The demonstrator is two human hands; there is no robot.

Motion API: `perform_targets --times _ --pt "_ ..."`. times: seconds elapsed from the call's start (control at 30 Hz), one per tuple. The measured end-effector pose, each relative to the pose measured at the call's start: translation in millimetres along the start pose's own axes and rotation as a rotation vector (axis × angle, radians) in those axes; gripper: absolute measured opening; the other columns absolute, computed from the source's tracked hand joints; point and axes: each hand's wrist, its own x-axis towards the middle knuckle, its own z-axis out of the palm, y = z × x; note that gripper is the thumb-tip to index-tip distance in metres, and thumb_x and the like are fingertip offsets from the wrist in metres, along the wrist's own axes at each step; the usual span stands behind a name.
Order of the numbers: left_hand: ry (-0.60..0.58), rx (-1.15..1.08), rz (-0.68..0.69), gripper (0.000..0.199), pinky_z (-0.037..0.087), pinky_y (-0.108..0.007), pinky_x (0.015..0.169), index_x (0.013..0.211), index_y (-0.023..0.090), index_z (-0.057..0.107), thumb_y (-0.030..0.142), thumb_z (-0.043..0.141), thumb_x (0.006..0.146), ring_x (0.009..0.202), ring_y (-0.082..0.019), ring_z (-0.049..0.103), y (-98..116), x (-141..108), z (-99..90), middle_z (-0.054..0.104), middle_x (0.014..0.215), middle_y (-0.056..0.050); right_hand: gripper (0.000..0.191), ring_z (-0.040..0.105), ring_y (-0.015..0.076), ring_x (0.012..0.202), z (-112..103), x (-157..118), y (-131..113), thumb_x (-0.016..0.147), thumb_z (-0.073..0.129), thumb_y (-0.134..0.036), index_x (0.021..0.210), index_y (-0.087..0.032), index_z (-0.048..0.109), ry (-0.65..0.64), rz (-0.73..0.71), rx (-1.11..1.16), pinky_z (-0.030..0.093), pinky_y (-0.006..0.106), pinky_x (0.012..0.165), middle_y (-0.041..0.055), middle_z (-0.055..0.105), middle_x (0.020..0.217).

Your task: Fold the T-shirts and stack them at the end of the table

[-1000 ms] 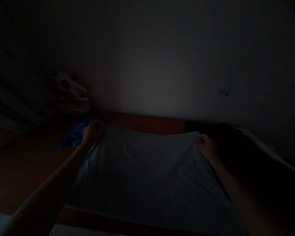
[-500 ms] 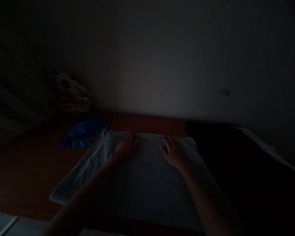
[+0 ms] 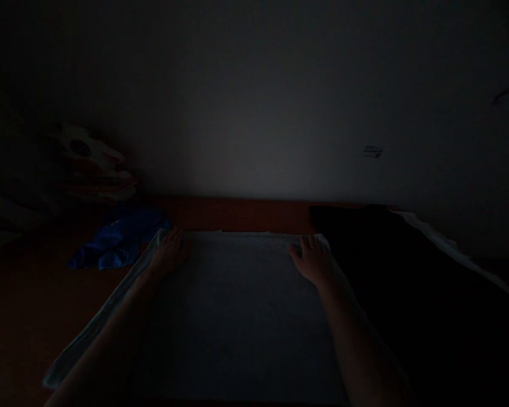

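A grey cloth, which looks like a garment or sheet, lies spread over the brown table. On its far left corner rests my left hand, palm down and open, the fingers pointing away from me. My right hand lies flat near the far right corner, its thumb apart from the fingers and nothing held. Between the hands the cloth looks mostly smooth, with its far edge running nearly straight. The light is very dim, so fine folds are hard to make out.
A shiny blue cloth lies crumpled at the left. Behind it a white and red object stands by the wall. Black fabric with a white strip beyond it covers the right side. A wooden tabletop shows along the wall.
My hands have slid apart along the far edge, the left one farther, out to the corners. The cloth's left side looks flatter. The view has shifted slightly and is darker.
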Motion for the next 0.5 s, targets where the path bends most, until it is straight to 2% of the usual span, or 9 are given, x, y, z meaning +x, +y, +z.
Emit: perform_targets --times 0.13,0.23,0.33,0.5 --pt "-0.015 0.091 -0.148 0.066 0.043 -0.053 0.110 0.137 0.000 0.053 0.047 0.036 0.093 0.135 -0.041 0.052 8 -6 -16.7 0.056 0.142 -0.027 0.048 0.059 0.0284 0.126 -5 -1 9 0.099 0.043 -0.039 0.131 -0.011 0.065 0.128 0.032 0.130 0.040 0.039 0.110 0.0188 0.066 0.132" --pt "-0.099 0.158 -0.240 0.065 0.046 -0.054 0.103 0.135 0.004 0.056 0.050 0.033 0.094 0.128 -0.045 0.055 16 -16 -32.1 0.053 0.144 -0.027 0.039 0.062 0.0282 0.121 -13 -8 12 0.096 0.048 -0.035 0.120 -0.014 0.071 0.154 0.102 0.128 0.041 0.039 0.107 0.0165 0.070 0.125" --pt "-0.144 0.176 -0.247 0.061 0.046 -0.053 0.102 0.135 0.009 0.057 0.048 0.030 0.097 0.128 -0.044 0.055 24 -24 -45.0 0.054 0.146 -0.025 0.040 0.060 0.0290 0.124 -22 -19 9 0.098 0.048 -0.038 0.124 -0.015 0.068 0.141 0.125 0.133 0.041 0.041 0.107 0.0158 0.068 0.131" --pt "-0.107 0.142 -0.266 0.054 0.049 -0.059 0.095 0.130 0.025 0.064 0.053 0.035 0.094 0.126 -0.045 0.057 30 -39 -56.6 0.061 0.142 -0.017 0.049 0.059 0.0331 0.123 -38 -37 1 0.101 0.044 -0.045 0.133 -0.013 0.063 0.105 0.206 0.116 0.043 0.044 0.103 0.0187 0.064 0.134"
